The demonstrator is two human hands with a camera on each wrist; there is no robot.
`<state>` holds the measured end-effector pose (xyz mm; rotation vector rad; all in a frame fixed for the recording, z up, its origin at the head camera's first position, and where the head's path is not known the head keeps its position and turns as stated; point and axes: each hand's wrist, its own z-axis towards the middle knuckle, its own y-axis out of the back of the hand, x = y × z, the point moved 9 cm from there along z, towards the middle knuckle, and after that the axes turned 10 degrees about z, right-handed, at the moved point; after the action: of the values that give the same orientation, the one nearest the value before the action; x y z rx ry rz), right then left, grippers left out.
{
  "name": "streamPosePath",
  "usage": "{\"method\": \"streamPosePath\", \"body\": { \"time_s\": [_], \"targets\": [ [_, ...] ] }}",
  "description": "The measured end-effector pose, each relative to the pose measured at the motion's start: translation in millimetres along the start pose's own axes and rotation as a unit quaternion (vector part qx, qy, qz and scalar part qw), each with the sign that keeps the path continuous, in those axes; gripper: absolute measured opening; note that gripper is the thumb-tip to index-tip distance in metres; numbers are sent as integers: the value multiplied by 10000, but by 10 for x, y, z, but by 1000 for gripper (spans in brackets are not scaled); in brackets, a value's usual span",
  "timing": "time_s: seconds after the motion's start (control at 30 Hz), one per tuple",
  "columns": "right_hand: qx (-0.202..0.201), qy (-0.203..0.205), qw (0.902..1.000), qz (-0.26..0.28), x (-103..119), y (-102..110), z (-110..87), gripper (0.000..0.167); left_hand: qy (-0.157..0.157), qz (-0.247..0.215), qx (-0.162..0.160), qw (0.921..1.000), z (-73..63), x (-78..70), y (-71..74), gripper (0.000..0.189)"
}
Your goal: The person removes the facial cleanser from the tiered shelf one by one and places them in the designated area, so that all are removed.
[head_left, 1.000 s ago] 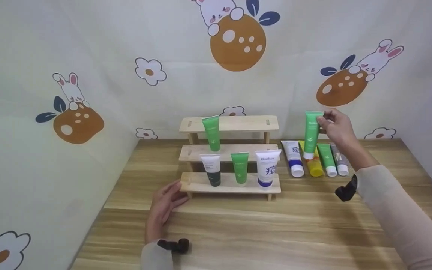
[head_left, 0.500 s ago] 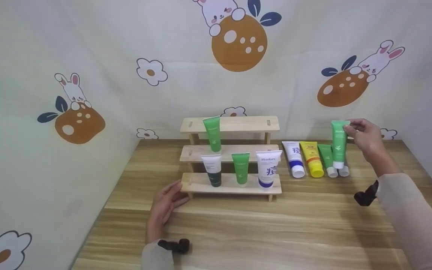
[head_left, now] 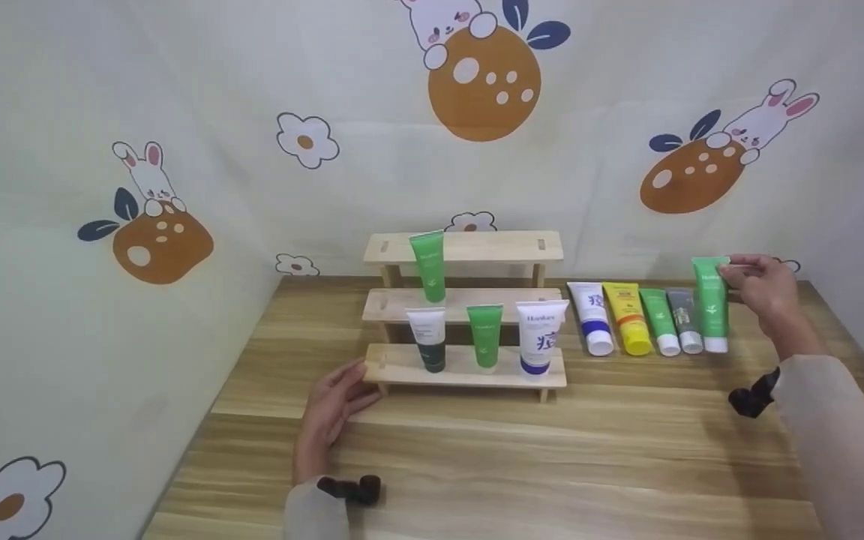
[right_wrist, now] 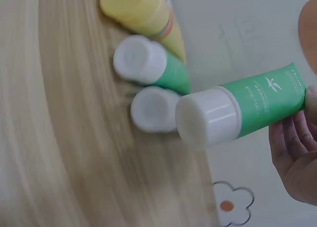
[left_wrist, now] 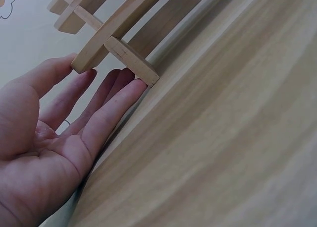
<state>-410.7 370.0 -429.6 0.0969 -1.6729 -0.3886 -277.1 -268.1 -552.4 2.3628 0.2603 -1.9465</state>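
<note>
My right hand (head_left: 768,291) pinches the top crimped end of a green squeeze tube (head_left: 712,306) with a white cap, cap down. In the right wrist view this tube (right_wrist: 262,100) tilts above the table, beside the grey tube's white cap (right_wrist: 154,109). A three-tier wooden display stand (head_left: 469,375) stands left of the row of tubes. At its lower left end my left hand (head_left: 331,409) rests with extended fingers. The left wrist view has the thumb at the tier's end and a fingertip against the leg (left_wrist: 132,62).
Left of the held tube lie a grey tube (head_left: 685,319), a small green tube (head_left: 659,321), a yellow tube (head_left: 628,319) and a white-and-blue tube (head_left: 591,319). The stand carries a green tube (head_left: 430,266) on its middle tier and three tubes on its lowest. A patterned cloth (head_left: 372,187) hangs behind.
My right hand has carried the green tube rightward and down, from over the yellow tube, past the small green and grey ones, to the row's right end. The left hand stays at the stand.
</note>
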Motion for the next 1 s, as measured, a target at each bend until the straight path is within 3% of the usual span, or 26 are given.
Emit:
{"method": "streamPosePath", "body": {
  "time_s": [0.27, 0.5, 0.67, 1.0],
  "targets": [
    [-55, -433, 9989, -193, -272, 35, 127, 68, -19, -26, -23, 10000, -11, -7, 17, 44],
    [38, -710, 9973, -183, -426, -1, 222, 69, 23, 95, 49, 9999, -37, 16, 4, 52],
    [83, -921, 9956, -158, -492, -13, 272, 69, 115, 111, 29, 9999, -73, 35, 14, 56],
    [204, -1271, 9916, -137, -534, -6, 384, 76, -8, 109, 106, 9999, -56, 0, 13, 51]
  ]
}}
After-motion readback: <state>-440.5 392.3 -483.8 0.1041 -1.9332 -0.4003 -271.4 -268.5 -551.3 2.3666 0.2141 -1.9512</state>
